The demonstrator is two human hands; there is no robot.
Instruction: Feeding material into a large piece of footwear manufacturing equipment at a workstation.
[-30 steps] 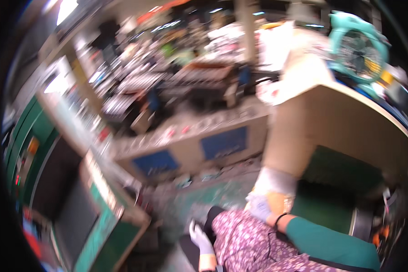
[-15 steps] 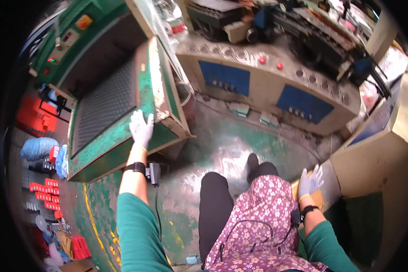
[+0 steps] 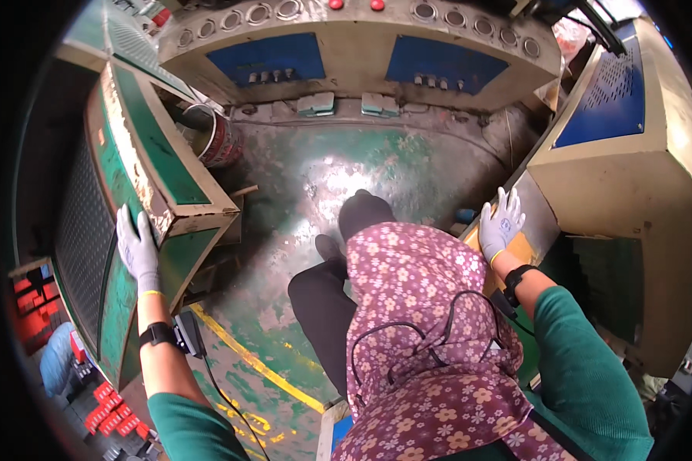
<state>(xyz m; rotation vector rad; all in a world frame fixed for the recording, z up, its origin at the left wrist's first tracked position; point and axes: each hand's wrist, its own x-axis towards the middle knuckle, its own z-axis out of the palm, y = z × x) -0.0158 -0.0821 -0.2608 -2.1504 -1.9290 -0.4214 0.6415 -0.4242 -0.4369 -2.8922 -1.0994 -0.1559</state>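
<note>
My left hand [image 3: 137, 247], in a pale glove, lies with fingers stretched out on the green ledge [image 3: 112, 180] of a machine, close to its worn, chipped corner. A dark ribbed bed [image 3: 73, 215] lies inside that ledge. On the other side, my right hand [image 3: 503, 223], gloved too, has its fingers spread and holds nothing. It is beside a wooden board [image 3: 520, 247] and a grey metal plate [image 3: 538, 215], seemingly resting at the board's edge. Both wrists carry black straps, and a small dark device [image 3: 188, 334] sits at the left one.
Ahead stands a beige cabinet [image 3: 354, 58] with blue panels; two pale green pedals, one a foot pedal [image 3: 315, 104], lie before it. A bucket [image 3: 224, 142] is behind the green machine. A beige machine [image 3: 619, 180] stands at right. Red boxes [image 3: 115, 415] and a blue bag [image 3: 56, 361] are lower left.
The view has turned right, so the green machine and cabinet sit farther left and higher. My legs have shifted. Both hands keep about the same places, fingers still apart.
</note>
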